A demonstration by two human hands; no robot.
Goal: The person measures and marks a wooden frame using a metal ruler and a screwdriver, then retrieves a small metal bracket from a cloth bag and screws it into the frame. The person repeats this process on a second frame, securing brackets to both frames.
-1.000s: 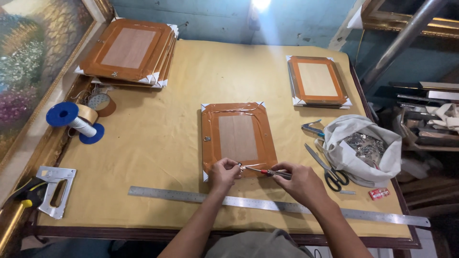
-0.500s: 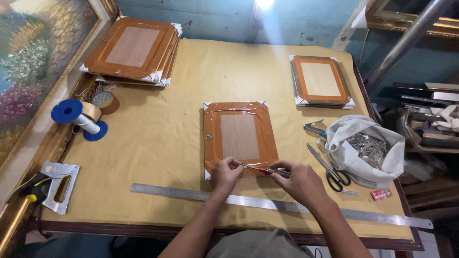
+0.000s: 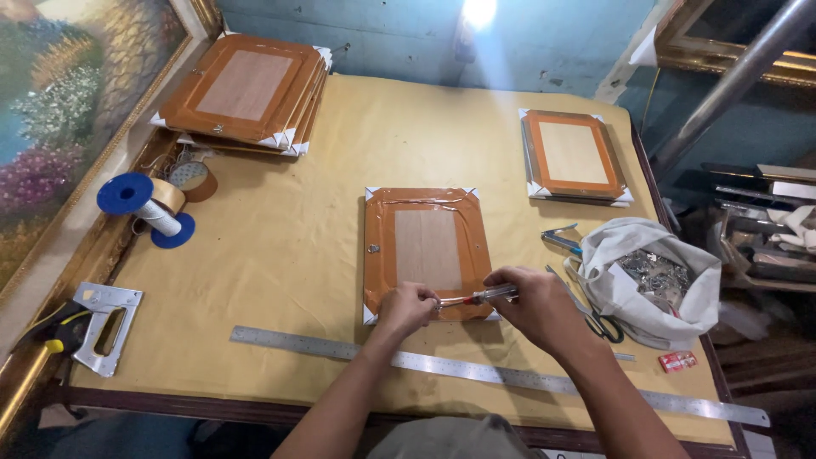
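Observation:
A brown picture frame (image 3: 425,246) lies face down in the middle of the table, its back taped over and its corners capped in white. My right hand (image 3: 535,308) grips a small screwdriver (image 3: 476,297) with its tip pointing left at the frame's near edge. My left hand (image 3: 406,308) pinches something small at that tip, on the frame's lower edge; what it holds is hidden by the fingers.
A long steel ruler (image 3: 501,374) lies just in front of my hands. Right: white bag of metal hardware (image 3: 654,280), scissors (image 3: 595,319), another frame (image 3: 574,157). Left: stack of frames (image 3: 242,93), blue spool (image 3: 144,208), tape roll (image 3: 191,178), staple gun (image 3: 93,327).
Both hands stay at the frame's near edge with the screwdriver; only the view has shifted slightly.

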